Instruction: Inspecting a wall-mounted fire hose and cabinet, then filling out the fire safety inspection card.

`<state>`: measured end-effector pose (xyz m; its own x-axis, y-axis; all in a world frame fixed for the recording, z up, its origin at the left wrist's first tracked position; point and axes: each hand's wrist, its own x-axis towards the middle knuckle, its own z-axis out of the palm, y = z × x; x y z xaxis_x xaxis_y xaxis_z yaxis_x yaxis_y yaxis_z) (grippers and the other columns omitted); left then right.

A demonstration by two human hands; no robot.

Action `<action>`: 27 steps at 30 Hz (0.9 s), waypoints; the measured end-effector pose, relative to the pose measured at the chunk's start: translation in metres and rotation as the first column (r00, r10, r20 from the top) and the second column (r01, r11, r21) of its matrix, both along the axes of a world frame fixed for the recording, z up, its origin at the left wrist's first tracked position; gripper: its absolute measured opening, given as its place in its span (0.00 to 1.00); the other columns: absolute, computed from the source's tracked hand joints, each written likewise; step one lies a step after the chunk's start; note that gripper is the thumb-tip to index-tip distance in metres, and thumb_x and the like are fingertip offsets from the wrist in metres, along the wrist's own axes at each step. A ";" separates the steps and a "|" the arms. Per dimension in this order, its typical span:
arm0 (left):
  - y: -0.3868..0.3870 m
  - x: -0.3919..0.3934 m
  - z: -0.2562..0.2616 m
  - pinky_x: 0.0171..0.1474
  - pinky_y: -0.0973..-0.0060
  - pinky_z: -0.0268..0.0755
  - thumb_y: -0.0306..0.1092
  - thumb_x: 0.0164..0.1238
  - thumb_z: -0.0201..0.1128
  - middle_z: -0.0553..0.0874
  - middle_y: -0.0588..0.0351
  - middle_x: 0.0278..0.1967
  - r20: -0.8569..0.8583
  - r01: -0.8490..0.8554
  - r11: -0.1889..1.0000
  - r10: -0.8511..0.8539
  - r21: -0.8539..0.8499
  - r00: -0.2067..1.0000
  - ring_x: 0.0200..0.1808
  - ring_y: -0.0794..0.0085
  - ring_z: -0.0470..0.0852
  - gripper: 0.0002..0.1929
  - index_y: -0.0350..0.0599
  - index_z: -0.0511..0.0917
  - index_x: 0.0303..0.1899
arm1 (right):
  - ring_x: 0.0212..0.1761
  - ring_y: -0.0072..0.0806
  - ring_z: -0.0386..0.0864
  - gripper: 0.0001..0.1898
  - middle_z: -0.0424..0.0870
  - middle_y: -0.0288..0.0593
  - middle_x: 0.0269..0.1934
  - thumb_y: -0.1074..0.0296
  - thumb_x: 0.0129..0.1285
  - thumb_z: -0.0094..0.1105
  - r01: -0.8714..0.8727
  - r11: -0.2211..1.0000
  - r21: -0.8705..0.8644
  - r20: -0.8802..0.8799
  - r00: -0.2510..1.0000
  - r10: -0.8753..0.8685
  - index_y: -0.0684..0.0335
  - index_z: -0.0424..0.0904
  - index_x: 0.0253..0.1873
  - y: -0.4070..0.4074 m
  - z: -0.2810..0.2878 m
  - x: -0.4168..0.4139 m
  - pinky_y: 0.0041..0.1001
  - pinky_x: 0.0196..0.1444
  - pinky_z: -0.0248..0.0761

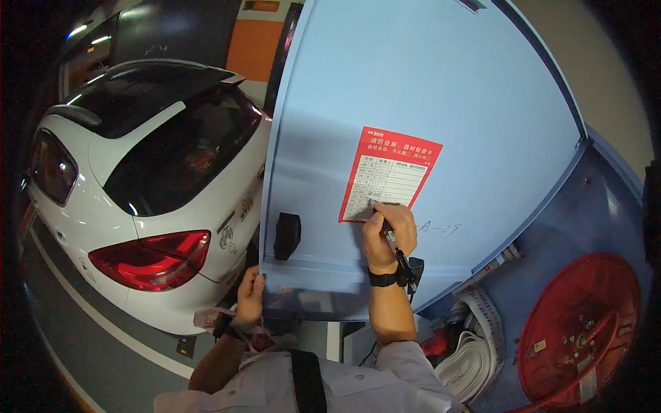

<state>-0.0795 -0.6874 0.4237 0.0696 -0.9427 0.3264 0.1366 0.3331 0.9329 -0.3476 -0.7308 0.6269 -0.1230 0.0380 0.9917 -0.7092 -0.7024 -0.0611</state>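
My right hand [390, 232] holds a pen [389, 236] with its tip at the lower rows of a red-bordered inspection card [395, 178]. The card is fixed to the inner face of a light-blue metal cabinet door [413, 77]. Its table has handwritten entries and tick marks in the upper rows; my fingers cover part of the bottom rows. My left hand [251, 294] grips the door's edge at the lower left. A black latch housing [287, 236] sits on the door, left of the card. Handwriting on the door shows just right of my right hand.
A white car [170, 227] stands close to the door's left side. Inside the blue cabinet [547, 227] at right are a red hose reel [578, 330] and a folded white fire hose [465, 361]. A white line [111, 322] marks the floor.
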 end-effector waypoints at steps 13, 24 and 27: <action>-0.005 0.004 -0.014 0.55 0.79 0.68 0.37 0.85 0.52 0.80 0.62 0.47 -0.044 0.040 0.999 -0.040 -0.011 0.998 0.47 0.82 0.74 0.15 0.38 0.75 0.62 | 0.35 0.40 0.83 0.05 0.86 0.47 0.35 0.71 0.66 0.62 0.014 1.000 0.002 0.027 1.000 -0.014 0.64 0.81 0.43 0.004 0.001 0.002 0.35 0.40 0.77; -0.003 0.003 -0.009 0.55 0.79 0.68 0.37 0.85 0.52 0.80 0.62 0.47 -0.039 0.041 0.999 -0.041 -0.016 0.998 0.47 0.82 0.74 0.14 0.39 0.75 0.61 | 0.34 0.39 0.83 0.05 0.86 0.46 0.34 0.71 0.65 0.63 0.017 1.000 0.019 0.043 0.999 -0.018 0.64 0.83 0.42 0.004 0.001 0.001 0.33 0.39 0.77; -0.004 0.001 -0.008 0.56 0.78 0.68 0.37 0.85 0.52 0.80 0.62 0.47 -0.098 0.062 0.998 -0.063 -0.010 0.993 0.47 0.81 0.74 0.14 0.39 0.75 0.60 | 0.35 0.39 0.84 0.05 0.86 0.46 0.34 0.69 0.66 0.64 -0.007 1.000 0.024 0.031 0.999 0.006 0.64 0.83 0.42 0.004 0.001 0.001 0.33 0.39 0.77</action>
